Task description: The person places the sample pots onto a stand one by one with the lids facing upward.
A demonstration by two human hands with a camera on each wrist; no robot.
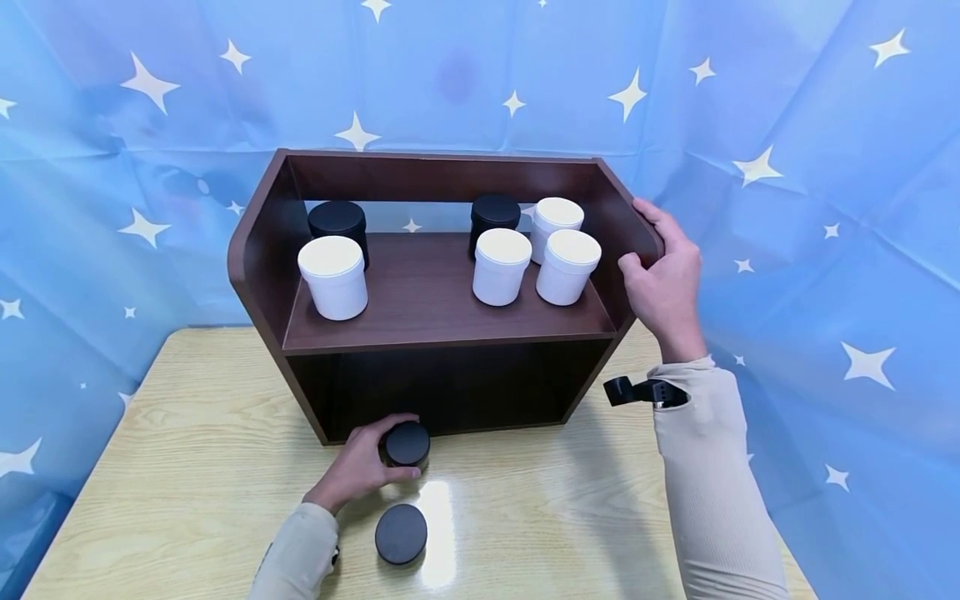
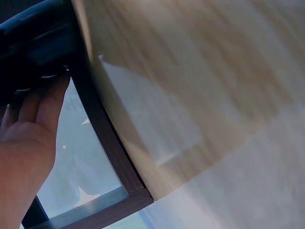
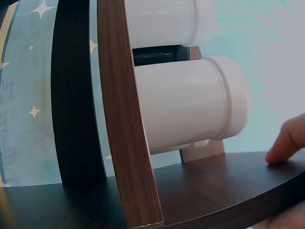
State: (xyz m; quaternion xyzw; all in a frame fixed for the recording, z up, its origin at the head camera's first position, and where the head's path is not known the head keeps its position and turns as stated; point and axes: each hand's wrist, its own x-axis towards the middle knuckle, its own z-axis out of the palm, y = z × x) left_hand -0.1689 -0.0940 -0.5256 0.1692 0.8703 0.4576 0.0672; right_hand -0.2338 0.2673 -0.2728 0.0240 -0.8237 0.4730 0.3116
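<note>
My left hand (image 1: 365, 461) grips a black lidded jar (image 1: 408, 444), thumb on the near side and fingers round the far side, in front of the shelf's lower opening. In the left wrist view the jar (image 2: 38, 43) is a dark shape over the fingers (image 2: 31, 109). A second black jar (image 1: 401, 534) stands on the table nearer to me. With my right hand (image 1: 667, 287) I hold the right side panel of a dark brown wooden shelf (image 1: 450, 339); the thumb (image 3: 288, 140) rests on its inner face, beside a white jar (image 3: 190, 102).
On the upper board stand a white jar (image 1: 333, 279) and a black jar (image 1: 337, 220) at left. At right are a black jar (image 1: 495, 212) and three white jars (image 1: 501, 267). The light wooden table (image 1: 187, 433) meets a blue starred curtain (image 1: 450, 75) behind.
</note>
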